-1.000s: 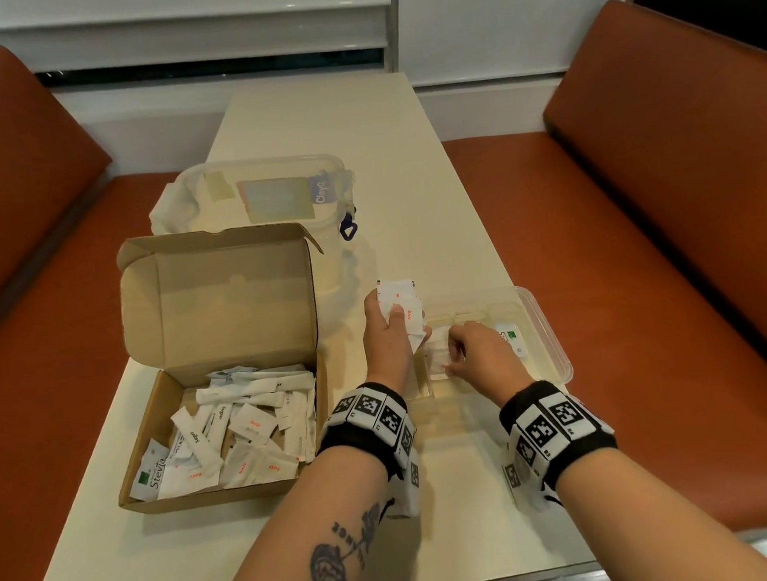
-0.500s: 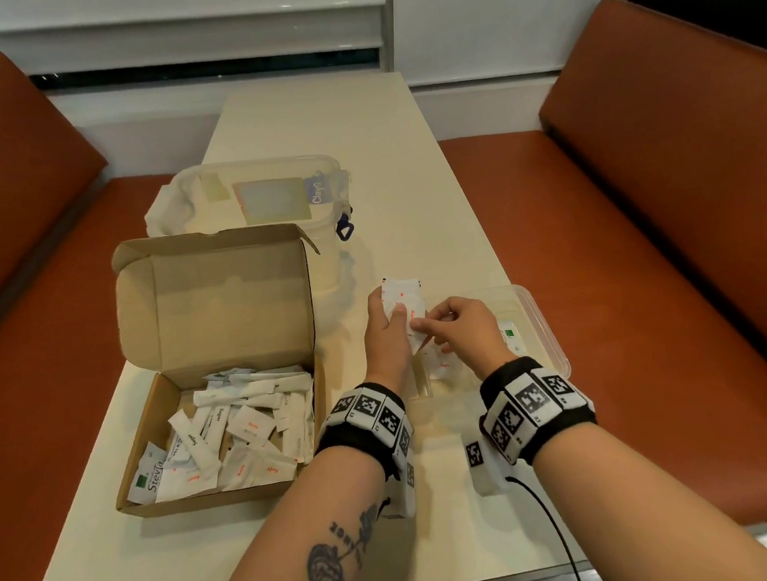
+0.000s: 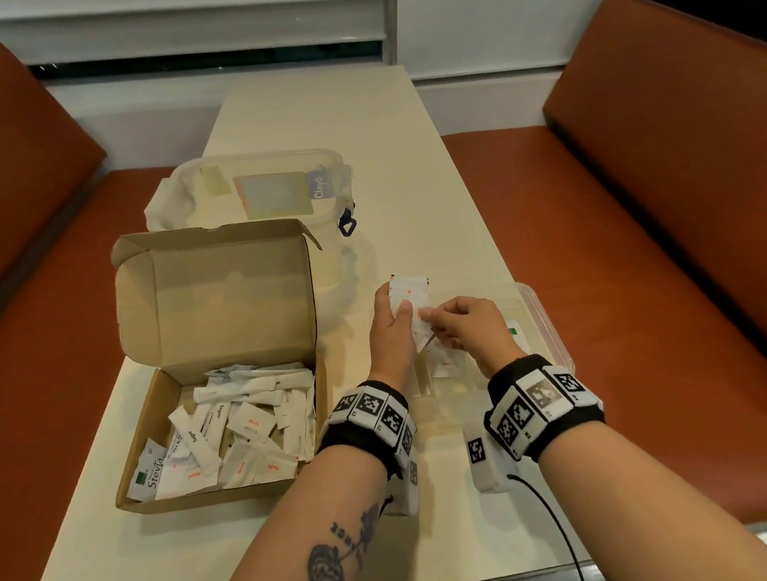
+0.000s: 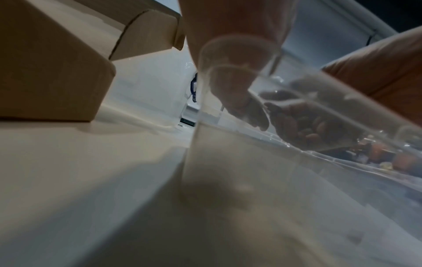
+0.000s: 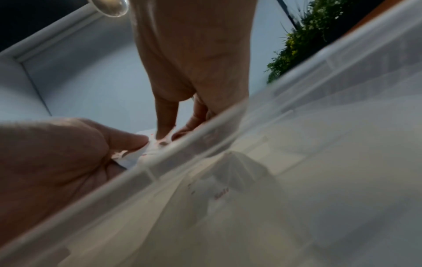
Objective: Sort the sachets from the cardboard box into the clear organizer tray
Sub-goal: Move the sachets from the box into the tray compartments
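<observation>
Left hand (image 3: 393, 330) grips a small stack of white sachets (image 3: 411, 295) w/ red print, held upright just above the left edge of the clear organizer tray (image 3: 549, 324). Fingers wrapped round the stack, thumb across its front face, top of the stack sticking out past the fingers toward 12 o'clock. Right hand (image 3: 468, 329) sits at 3 o'clock of the left, touching it; its thumb and forefinger pinch the lower right corner of the front sachet, other fingers curled under. In the right wrist view the pinch is on the white paper right above the tray rim (image 5: 205, 137).

Tray is on the worktop (image 3: 315, 113) on the right side, below both hands. One sachet w/ red lettering (image 3: 446, 363) lies flat in a tray compartment at about 6 o'clock of the pinch, and a green-marked one (image 3: 513, 329) peeks out at 3 o'clock of the right hand. Can't tell which compartments exactly.

Cardboard box (image 3: 219, 301) is at 9 o'clock of the hands, lid up, still holding a pile of loose sachets (image 3: 246, 427). A lidded clear container (image 3: 256, 190) stands behind the box at 12 o'clock.
</observation>
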Demonstrator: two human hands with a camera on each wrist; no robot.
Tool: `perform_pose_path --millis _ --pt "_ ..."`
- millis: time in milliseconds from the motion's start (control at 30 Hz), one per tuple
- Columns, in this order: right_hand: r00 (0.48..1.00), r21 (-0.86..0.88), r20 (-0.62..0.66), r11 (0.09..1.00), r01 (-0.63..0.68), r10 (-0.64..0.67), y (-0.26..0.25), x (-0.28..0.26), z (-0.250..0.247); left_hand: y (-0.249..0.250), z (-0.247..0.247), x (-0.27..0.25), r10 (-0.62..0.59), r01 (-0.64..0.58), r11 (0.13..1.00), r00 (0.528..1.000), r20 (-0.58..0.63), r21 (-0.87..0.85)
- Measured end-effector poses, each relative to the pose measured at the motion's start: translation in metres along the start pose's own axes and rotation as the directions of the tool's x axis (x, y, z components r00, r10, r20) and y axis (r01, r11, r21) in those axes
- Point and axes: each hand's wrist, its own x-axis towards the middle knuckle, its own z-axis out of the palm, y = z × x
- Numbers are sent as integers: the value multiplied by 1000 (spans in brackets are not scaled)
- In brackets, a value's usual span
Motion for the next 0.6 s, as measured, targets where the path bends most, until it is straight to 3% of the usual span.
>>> perform_pose_path --millis 167,600 --pt "998 11 -67 1000 -14 15 -4 3 6 2 1 -2 -11 11 1000 1000 10 -12" --pt "997 67 -71 998 14 -9 -4 2 -2 0 2 0 -25 25 998 1000 -9 -60"
